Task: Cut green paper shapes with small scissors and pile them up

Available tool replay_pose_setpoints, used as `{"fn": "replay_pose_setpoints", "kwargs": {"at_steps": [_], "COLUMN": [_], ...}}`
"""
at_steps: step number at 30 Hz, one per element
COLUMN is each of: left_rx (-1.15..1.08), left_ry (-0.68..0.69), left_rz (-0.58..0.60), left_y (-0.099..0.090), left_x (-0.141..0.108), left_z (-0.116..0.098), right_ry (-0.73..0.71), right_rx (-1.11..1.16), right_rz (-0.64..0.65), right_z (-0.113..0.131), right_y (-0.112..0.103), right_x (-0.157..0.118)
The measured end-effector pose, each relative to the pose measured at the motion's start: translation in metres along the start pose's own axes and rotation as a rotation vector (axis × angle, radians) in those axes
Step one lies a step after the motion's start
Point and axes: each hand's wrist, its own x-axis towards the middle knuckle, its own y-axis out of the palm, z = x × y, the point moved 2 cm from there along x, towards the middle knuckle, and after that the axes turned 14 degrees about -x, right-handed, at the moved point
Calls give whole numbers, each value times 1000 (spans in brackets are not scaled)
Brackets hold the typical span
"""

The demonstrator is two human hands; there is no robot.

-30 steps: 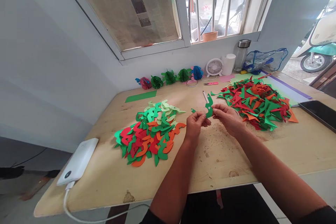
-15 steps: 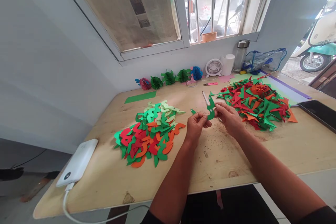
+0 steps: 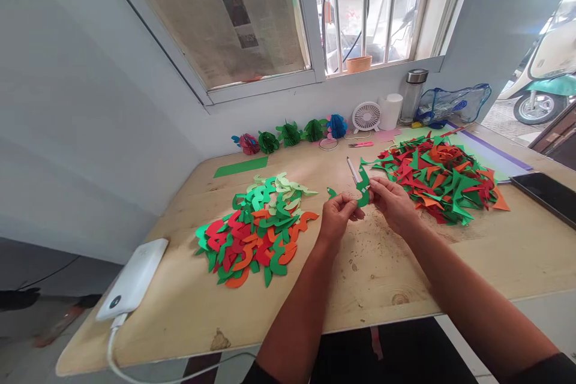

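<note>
Both of my hands are over the middle of the table, pinching a curved green paper cutout that has small whitish patches on it. My left hand grips its lower end with thumb and fingers. My right hand pinches its right edge. A small green paper piece shows just above my left hand; whether it is held cannot be told. Left of my hands lies a pile of curved paper cutouts in green, red and orange. On the right is a heap of pointed paper scraps.
A pencil lies behind my hands. Along the wall stand several folded-paper figures, a small white fan and a glass bottle. A white power bank with a cable lies at the left edge, a phone at the right.
The green cutout has turned slightly and dropped a little between my fingers. Otherwise my hands and the piles look the same.
</note>
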Motion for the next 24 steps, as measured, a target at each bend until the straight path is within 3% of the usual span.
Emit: {"fn": "replay_pose_setpoints", "kwargs": {"at_steps": [24], "left_rx": [-10], "left_ry": [4], "left_rz": [3], "left_y": [0], "left_x": [1], "left_z": [2], "right_ry": [-8], "right_rx": [-14], "right_rz": [5], "right_z": [-2], "right_y": [-1], "right_x": [1]}}
